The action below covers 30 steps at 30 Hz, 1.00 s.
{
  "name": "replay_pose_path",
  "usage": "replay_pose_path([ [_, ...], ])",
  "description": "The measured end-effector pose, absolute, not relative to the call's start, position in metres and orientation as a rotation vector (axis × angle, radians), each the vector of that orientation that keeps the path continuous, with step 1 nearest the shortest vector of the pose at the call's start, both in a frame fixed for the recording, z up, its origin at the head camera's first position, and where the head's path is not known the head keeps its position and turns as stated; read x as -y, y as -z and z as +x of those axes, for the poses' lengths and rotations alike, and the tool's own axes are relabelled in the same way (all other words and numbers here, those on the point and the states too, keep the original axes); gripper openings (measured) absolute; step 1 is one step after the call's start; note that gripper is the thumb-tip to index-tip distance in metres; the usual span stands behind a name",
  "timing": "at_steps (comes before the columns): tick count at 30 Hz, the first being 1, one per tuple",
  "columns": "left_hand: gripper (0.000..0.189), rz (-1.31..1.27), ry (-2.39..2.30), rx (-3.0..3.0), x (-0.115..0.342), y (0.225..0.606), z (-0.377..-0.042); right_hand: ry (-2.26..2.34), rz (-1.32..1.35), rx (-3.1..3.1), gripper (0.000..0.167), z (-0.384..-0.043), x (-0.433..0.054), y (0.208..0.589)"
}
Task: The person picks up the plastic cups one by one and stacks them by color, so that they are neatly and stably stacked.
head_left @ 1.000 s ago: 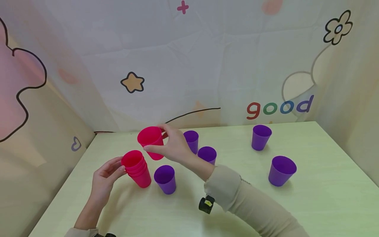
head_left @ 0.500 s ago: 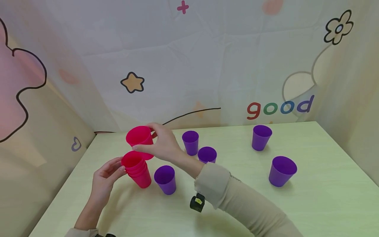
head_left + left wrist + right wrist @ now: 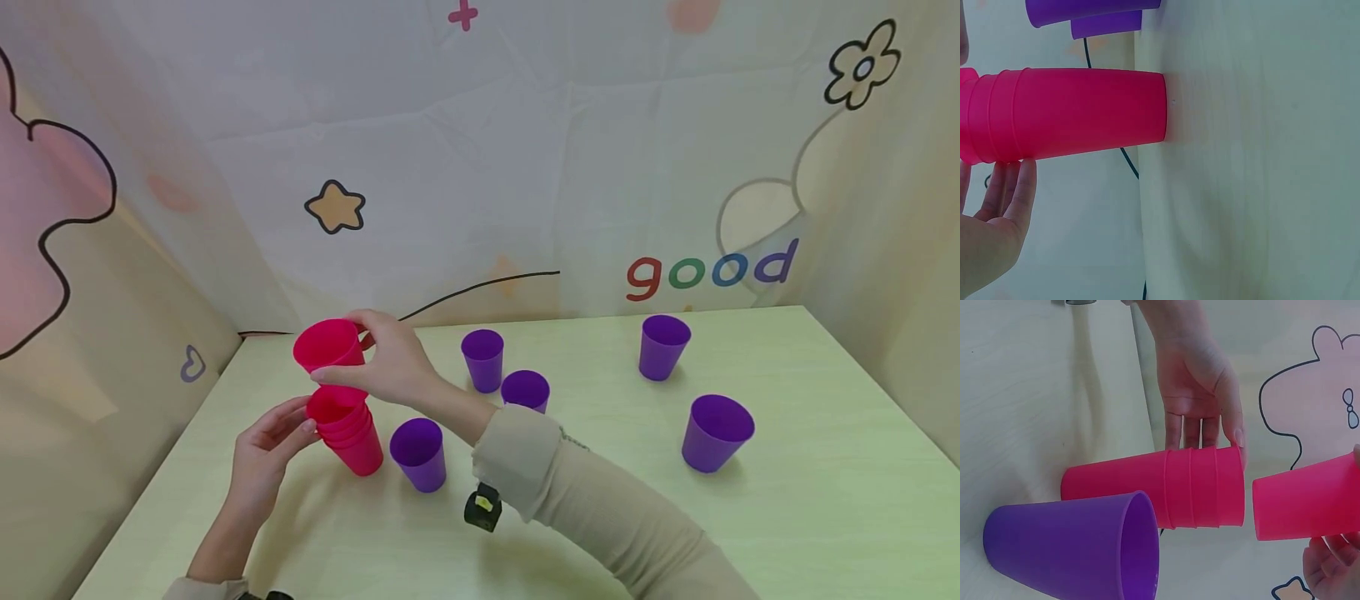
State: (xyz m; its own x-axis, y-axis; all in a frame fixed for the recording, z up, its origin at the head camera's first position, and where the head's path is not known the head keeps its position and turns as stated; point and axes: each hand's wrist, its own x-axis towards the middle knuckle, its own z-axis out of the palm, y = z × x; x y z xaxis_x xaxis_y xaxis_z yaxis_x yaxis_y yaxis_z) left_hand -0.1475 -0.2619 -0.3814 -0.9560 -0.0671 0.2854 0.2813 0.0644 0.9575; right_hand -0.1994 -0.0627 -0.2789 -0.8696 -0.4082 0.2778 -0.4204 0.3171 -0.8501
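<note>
Several pinkish-red cups stand nested in one upright stack point(image 3: 358, 450) at the left of the table. My left hand point(image 3: 258, 462) holds that stack near its top rims, thumb on one side and fingers on the other. Another red cup point(image 3: 328, 343) is pinched by my right hand point(image 3: 397, 362) at its side near the rim. In the right wrist view this single cup point(image 3: 1304, 500) hangs base down over the stack's mouth, with a narrow gap between them. Close to the right of the stack stands a purple cup point(image 3: 417, 454), mouth up.
Two more purple cups, one farther back point(image 3: 483, 362) and one nearer point(image 3: 527, 389), stand behind my right forearm. At the right are a back purple cup point(image 3: 663, 348) and a front purple cup point(image 3: 716, 433). A printed curtain point(image 3: 480, 167) borders the pale table point(image 3: 600, 517).
My right hand has carried the single red cup leftward, from beside the stack to over its mouth. My left hand and the stack stay in place.
</note>
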Motion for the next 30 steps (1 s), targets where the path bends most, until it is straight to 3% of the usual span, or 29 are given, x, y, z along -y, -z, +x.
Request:
replay_pose_path([
  [30, 0.033, -0.207, 1.971, 2.119, 0.264, 0.382, -0.147, -1.546, 1.023, 2.596, 0.064, -0.21, 0.073, 0.298],
])
